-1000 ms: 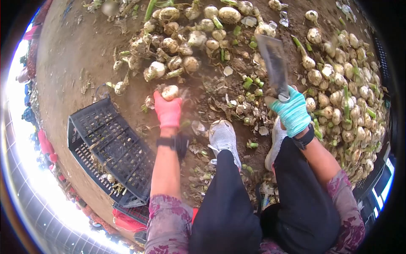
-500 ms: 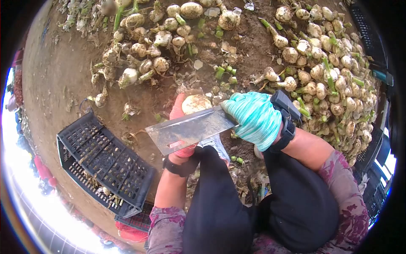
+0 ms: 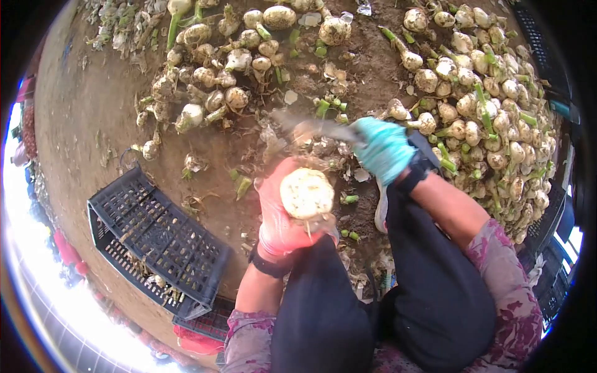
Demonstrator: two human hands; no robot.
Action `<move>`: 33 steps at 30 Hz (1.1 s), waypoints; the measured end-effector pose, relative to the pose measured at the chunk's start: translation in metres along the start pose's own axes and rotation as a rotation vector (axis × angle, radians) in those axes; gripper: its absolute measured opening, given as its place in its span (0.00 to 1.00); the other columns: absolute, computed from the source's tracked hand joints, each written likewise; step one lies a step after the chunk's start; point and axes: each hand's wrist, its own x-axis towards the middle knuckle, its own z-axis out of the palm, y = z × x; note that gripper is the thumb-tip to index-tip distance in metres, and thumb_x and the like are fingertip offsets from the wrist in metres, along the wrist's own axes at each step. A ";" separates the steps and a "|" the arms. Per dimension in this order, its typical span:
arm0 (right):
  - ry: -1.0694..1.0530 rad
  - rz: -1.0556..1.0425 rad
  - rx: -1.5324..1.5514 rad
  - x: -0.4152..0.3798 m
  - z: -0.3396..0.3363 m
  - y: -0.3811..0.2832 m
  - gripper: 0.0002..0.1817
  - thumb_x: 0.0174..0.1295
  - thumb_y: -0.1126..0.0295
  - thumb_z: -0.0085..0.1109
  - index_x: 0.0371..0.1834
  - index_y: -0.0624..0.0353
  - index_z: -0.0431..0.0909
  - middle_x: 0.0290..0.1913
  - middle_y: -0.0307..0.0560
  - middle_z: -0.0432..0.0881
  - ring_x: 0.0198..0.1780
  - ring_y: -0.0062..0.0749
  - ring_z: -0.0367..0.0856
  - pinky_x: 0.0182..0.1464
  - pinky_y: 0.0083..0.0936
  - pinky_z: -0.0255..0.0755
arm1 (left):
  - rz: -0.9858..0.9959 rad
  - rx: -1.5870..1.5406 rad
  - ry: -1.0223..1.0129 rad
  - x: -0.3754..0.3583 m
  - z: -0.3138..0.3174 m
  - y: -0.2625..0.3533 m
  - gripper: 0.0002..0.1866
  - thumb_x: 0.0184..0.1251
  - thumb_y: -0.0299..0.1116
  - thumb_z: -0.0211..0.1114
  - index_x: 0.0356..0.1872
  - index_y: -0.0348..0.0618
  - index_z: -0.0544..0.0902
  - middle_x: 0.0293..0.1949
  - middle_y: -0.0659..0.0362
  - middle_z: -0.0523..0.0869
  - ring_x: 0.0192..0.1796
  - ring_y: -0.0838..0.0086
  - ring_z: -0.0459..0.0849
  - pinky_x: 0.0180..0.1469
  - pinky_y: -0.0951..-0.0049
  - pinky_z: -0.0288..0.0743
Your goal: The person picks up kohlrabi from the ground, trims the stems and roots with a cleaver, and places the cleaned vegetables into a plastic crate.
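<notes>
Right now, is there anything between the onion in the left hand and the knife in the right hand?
Nothing visible does. The left hand holds the onion up, its cut face toward the camera. The knife, blurred, is in the right hand above and apart from it. Only open space over the littered ground shows between them.

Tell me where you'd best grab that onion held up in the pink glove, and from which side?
Probably around the round middle of the onion, from underneath and behind, as the left hand does now. Its cut flat face points up at the camera and gives little to hold, while the curved sides fit a cupped palm. That approach also stays away from the knife in the right hand.
</notes>
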 end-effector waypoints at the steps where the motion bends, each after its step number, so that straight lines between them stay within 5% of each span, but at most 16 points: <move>1: 0.091 0.111 0.089 -0.004 -0.002 -0.002 0.07 0.43 0.75 0.58 0.28 0.57 0.76 0.21 0.49 0.75 0.24 0.41 0.76 0.27 0.29 0.70 | -0.119 0.189 0.093 0.004 0.002 0.011 0.29 0.29 0.33 0.69 0.41 0.38 0.73 0.32 0.60 0.79 0.34 0.79 0.78 0.38 0.79 0.72; 3: 0.201 0.252 0.345 -0.014 -0.004 -0.004 0.11 0.42 0.73 0.63 0.32 0.56 0.77 0.24 0.49 0.78 0.26 0.36 0.79 0.28 0.26 0.72 | -0.259 -0.196 0.299 0.004 0.009 -0.002 0.31 0.31 0.33 0.70 0.44 0.38 0.72 0.32 0.61 0.80 0.36 0.79 0.77 0.41 0.79 0.71; 7: -0.163 0.471 0.811 0.000 -0.032 -0.038 0.13 0.48 0.64 0.64 0.32 0.61 0.77 0.25 0.43 0.80 0.26 0.21 0.76 0.31 0.20 0.70 | -0.065 -0.102 0.310 0.013 0.015 -0.019 0.40 0.31 0.27 0.75 0.52 0.38 0.64 0.42 0.58 0.76 0.42 0.77 0.76 0.46 0.77 0.71; 10: -0.494 0.632 0.989 0.002 -0.030 -0.030 0.15 0.48 0.60 0.64 0.30 0.62 0.78 0.22 0.42 0.79 0.25 0.18 0.74 0.29 0.19 0.69 | -0.262 -0.290 0.306 0.015 0.024 -0.010 0.45 0.30 0.26 0.75 0.55 0.38 0.59 0.46 0.56 0.73 0.45 0.74 0.75 0.49 0.75 0.70; 12: -0.456 0.634 1.097 -0.001 -0.020 -0.031 0.14 0.49 0.59 0.63 0.27 0.61 0.79 0.20 0.41 0.78 0.22 0.17 0.73 0.27 0.18 0.68 | -0.330 -0.355 0.298 0.015 0.026 -0.009 0.46 0.31 0.25 0.74 0.57 0.38 0.57 0.45 0.54 0.73 0.46 0.73 0.74 0.50 0.74 0.70; 14: -0.273 0.502 1.063 -0.002 -0.013 -0.031 0.15 0.48 0.60 0.64 0.27 0.62 0.78 0.20 0.40 0.78 0.21 0.19 0.73 0.27 0.19 0.67 | -0.185 0.107 0.245 0.012 0.019 -0.019 0.45 0.34 0.23 0.73 0.58 0.38 0.56 0.45 0.53 0.73 0.46 0.71 0.75 0.49 0.71 0.71; 15: -0.269 0.574 1.147 0.000 -0.021 -0.037 0.16 0.45 0.61 0.66 0.31 0.62 0.78 0.23 0.43 0.80 0.25 0.22 0.75 0.30 0.20 0.69 | -0.158 0.061 0.350 0.016 0.029 0.001 0.36 0.47 0.30 0.68 0.57 0.36 0.59 0.45 0.53 0.73 0.46 0.69 0.76 0.48 0.70 0.72; 16: -0.276 0.569 1.148 0.003 -0.026 -0.040 0.16 0.45 0.61 0.66 0.31 0.62 0.78 0.23 0.43 0.80 0.25 0.22 0.75 0.30 0.20 0.69 | -0.157 0.063 0.358 0.014 0.022 -0.007 0.36 0.47 0.30 0.68 0.57 0.36 0.59 0.45 0.53 0.73 0.46 0.69 0.76 0.48 0.70 0.72; 18: -0.251 0.229 0.625 0.009 -0.031 -0.043 0.18 0.42 0.62 0.68 0.35 0.60 0.77 0.27 0.45 0.80 0.29 0.23 0.77 0.33 0.22 0.70 | -0.302 -0.719 0.394 0.012 0.003 -0.025 0.28 0.58 0.44 0.59 0.54 0.39 0.63 0.47 0.51 0.74 0.48 0.64 0.76 0.50 0.66 0.72; 19: -0.258 0.150 0.762 0.007 -0.025 -0.037 0.18 0.42 0.63 0.67 0.36 0.58 0.78 0.30 0.46 0.80 0.31 0.26 0.78 0.35 0.23 0.71 | -0.323 -0.711 0.390 0.009 0.003 -0.021 0.29 0.62 0.51 0.51 0.53 0.37 0.64 0.45 0.50 0.75 0.48 0.62 0.76 0.50 0.62 0.72; 20: -0.262 0.142 0.765 0.006 -0.026 -0.036 0.18 0.42 0.63 0.67 0.36 0.58 0.78 0.30 0.46 0.80 0.31 0.26 0.78 0.35 0.23 0.71 | -0.492 -0.684 0.370 0.010 -0.001 -0.022 0.24 0.61 0.43 0.55 0.51 0.35 0.65 0.43 0.51 0.76 0.45 0.64 0.78 0.46 0.62 0.75; 24: -0.203 0.267 0.531 0.009 -0.030 -0.039 0.14 0.45 0.64 0.63 0.35 0.57 0.77 0.30 0.49 0.79 0.32 0.37 0.79 0.34 0.26 0.72 | -0.501 -0.606 0.507 0.012 0.001 -0.024 0.16 0.55 0.28 0.57 0.45 0.33 0.70 0.35 0.55 0.78 0.32 0.72 0.80 0.32 0.74 0.77; 28: -0.086 -0.236 0.146 0.008 -0.012 -0.017 0.11 0.44 0.71 0.55 0.34 0.58 0.75 0.28 0.51 0.76 0.30 0.46 0.76 0.30 0.34 0.71 | -0.367 -0.026 0.384 0.001 -0.009 -0.034 0.10 0.53 0.26 0.60 0.37 0.34 0.76 0.29 0.61 0.80 0.31 0.80 0.76 0.31 0.80 0.72; 30: -0.161 -0.050 -0.055 0.005 0.010 0.018 0.10 0.44 0.72 0.55 0.33 0.59 0.75 0.27 0.51 0.77 0.30 0.44 0.77 0.30 0.33 0.71 | -0.139 0.199 0.502 0.006 -0.009 -0.030 0.11 0.53 0.23 0.59 0.39 0.33 0.77 0.32 0.60 0.80 0.31 0.81 0.76 0.33 0.82 0.71; 32: -0.126 0.283 0.037 -0.005 0.011 0.032 0.10 0.44 0.71 0.58 0.31 0.60 0.75 0.26 0.51 0.78 0.27 0.42 0.77 0.30 0.29 0.71 | -0.160 0.383 0.557 0.010 -0.015 -0.024 0.13 0.54 0.24 0.60 0.42 0.34 0.76 0.33 0.59 0.80 0.34 0.81 0.76 0.36 0.81 0.71; 33: -0.076 0.351 0.133 -0.007 0.009 0.029 0.10 0.45 0.70 0.59 0.31 0.61 0.75 0.25 0.50 0.78 0.25 0.37 0.77 0.29 0.27 0.71 | -0.257 0.162 0.580 0.019 -0.010 -0.015 0.18 0.51 0.24 0.61 0.46 0.36 0.73 0.36 0.57 0.81 0.36 0.76 0.78 0.38 0.79 0.72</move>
